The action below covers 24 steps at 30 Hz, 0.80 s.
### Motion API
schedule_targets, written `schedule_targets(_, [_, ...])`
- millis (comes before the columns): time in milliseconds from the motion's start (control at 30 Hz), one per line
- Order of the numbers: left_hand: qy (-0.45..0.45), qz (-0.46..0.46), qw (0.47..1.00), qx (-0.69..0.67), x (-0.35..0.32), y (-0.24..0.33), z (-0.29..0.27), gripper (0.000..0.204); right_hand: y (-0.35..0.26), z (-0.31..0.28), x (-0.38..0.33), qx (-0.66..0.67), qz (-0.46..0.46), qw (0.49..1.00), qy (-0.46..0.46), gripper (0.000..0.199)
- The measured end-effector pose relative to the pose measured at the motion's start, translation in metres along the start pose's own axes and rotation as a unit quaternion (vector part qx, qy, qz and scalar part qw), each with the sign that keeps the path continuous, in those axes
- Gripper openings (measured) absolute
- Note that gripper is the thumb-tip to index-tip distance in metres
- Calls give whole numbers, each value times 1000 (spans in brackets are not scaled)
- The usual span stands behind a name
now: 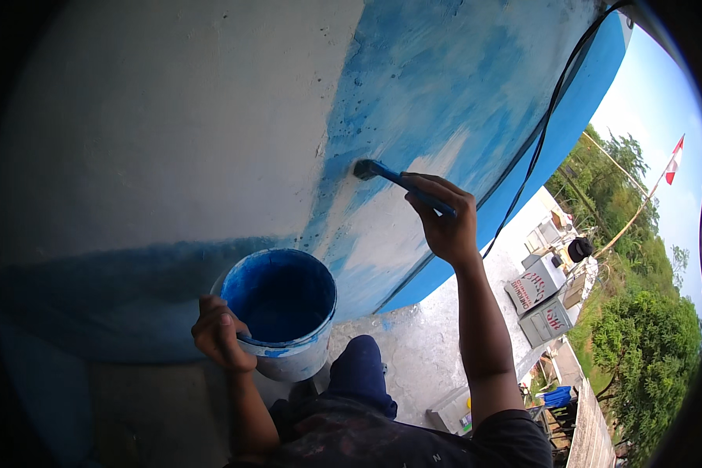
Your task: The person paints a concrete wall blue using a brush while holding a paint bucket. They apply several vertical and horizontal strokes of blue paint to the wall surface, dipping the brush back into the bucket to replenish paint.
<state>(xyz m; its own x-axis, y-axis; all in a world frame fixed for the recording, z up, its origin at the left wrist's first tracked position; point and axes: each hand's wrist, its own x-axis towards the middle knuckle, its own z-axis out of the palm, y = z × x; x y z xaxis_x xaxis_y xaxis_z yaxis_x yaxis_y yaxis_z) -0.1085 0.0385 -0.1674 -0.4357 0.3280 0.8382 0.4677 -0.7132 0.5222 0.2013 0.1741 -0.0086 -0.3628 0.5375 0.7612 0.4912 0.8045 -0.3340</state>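
In my right hand (448, 214) is a paintbrush (398, 179) with a blue handle, gripped between thumb and fingers. Its dark bristles meet the wall (210, 117) along the border between bare white and streaky blue paint. My left hand (222, 334) grips the rim of a white paint bucket (292, 359), thumb over the edge. Blue paint (281, 308) coats the bucket's inside; how deep it is I cannot tell. The bucket is tilted toward me, close to the wall and above my knee.
A black cable (542, 132) hangs along the wall's blue right edge. Below lies a pale, paint-spotted floor (421, 335). Off to the right stand grey boxes (542, 288) with red lettering, a red-and-white flag (675, 161) on a pole, and trees (639, 343).
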Motion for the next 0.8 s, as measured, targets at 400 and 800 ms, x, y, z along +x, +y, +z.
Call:
schedule_targets(400, [0,-14,1000,0,-4,4,-1,42,3,48,-57,-116,-82,990,10,39])
schedule_targets(800, [11,7,1000,-24,12,19,5,44,-33,-80,117,-115,-195,951,211,24])
